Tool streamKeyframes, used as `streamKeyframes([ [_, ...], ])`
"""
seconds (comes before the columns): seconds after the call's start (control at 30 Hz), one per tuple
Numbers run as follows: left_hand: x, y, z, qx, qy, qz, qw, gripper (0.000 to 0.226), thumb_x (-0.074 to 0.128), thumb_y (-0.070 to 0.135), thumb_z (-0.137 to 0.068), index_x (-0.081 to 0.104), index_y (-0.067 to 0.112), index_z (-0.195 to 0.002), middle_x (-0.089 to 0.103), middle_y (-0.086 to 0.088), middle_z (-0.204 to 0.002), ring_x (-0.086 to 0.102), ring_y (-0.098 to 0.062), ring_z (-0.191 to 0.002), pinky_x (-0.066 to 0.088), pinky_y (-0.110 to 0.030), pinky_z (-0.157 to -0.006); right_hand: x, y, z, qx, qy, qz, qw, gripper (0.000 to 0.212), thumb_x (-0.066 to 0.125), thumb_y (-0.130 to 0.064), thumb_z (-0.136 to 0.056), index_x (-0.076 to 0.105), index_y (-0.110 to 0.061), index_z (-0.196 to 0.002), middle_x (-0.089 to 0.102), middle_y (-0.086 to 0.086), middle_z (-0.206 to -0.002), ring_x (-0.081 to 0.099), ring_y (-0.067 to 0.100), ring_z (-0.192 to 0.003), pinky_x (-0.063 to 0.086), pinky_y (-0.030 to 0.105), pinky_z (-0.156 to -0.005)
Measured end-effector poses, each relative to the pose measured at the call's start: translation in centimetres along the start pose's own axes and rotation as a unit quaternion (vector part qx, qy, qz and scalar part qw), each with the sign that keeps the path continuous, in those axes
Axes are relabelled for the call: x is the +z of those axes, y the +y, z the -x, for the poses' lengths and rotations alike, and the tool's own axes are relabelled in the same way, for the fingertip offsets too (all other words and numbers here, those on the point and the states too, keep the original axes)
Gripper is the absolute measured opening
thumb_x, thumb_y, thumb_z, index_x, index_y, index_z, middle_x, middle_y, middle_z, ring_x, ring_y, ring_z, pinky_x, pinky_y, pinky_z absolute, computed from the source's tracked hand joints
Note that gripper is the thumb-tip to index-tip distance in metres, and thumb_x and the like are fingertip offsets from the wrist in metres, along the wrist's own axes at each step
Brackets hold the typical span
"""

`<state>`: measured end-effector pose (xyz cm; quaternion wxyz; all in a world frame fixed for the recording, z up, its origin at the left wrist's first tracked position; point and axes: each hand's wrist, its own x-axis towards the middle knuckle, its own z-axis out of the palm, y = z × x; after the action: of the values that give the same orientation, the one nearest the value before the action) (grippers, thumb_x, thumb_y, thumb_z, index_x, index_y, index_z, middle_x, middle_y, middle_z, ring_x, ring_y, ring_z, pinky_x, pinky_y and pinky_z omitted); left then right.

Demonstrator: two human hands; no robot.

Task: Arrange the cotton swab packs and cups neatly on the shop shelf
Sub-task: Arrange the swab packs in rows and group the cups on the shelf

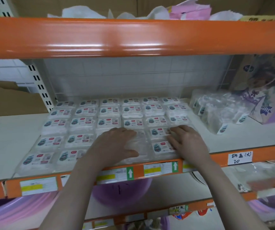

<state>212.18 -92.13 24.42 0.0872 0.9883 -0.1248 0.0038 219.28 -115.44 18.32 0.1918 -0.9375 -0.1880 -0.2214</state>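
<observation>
Several clear cotton swab packs (82,122) with white labels lie in rows on the white shelf (5,143). My left hand (115,145) rests flat, fingers straight, on the packs in the front middle rows. My right hand (187,141) lies flat on the packs at the front right of the block, partly covering a labelled pack (158,131). A bundle of clear plastic cups (216,112) in wrap lies on its side to the right of the packs.
An orange beam (133,37) of the upper shelf hangs just above. A purple printed box (263,90) stands at the far right. Purple basins (121,191) sit on the shelf below. The shelf's orange front edge (158,168) carries price tags.
</observation>
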Motion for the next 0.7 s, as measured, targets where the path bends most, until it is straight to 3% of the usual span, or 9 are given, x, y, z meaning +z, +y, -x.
streamKeyframes([
  [0.23, 1.3, 1.3, -0.8, -0.007, 0.029, -0.006, 1.000, 0.069, 0.059, 0.054, -0.082, 0.034, 0.032, -0.142, 0.038, 0.008, -0.143, 0.034, -0.013, -0.131, 0.025, -0.025, -0.105, 0.6, 0.0, 0.7, 0.001, 0.029, 0.007, 1.000, 0.042, 0.042, -0.039, -0.082, 0.072, -0.011, -0.090, 0.066, 0.009, -0.083, 0.063, 0.030, -0.077, 0.052, 0.036, -0.072],
  [0.4, 1.0, 1.3, -1.1, -0.006, 0.017, -0.008, 1.000, 0.075, 0.068, 0.051, -0.076, 0.034, 0.034, -0.141, 0.039, 0.010, -0.143, 0.034, -0.011, -0.130, 0.025, -0.021, -0.104, 0.8, 0.1, 0.8, 0.004, 0.033, 0.010, 0.999, 0.041, 0.042, -0.038, -0.082, 0.072, -0.011, -0.088, 0.066, 0.008, -0.081, 0.062, 0.029, -0.074, 0.052, 0.035, -0.068],
  [0.7, -0.5, 2.0, -1.4, 0.015, -0.014, 0.046, 0.999, 0.057, 0.064, 0.053, -0.079, 0.049, 0.036, -0.132, 0.047, 0.017, -0.138, 0.044, -0.007, -0.125, 0.032, -0.026, -0.106, 1.0, 0.1, 0.8, 0.007, 0.030, 0.005, 1.000, 0.041, 0.041, -0.038, -0.083, 0.071, -0.011, -0.089, 0.065, 0.008, -0.081, 0.062, 0.028, -0.073, 0.052, 0.034, -0.067],
])
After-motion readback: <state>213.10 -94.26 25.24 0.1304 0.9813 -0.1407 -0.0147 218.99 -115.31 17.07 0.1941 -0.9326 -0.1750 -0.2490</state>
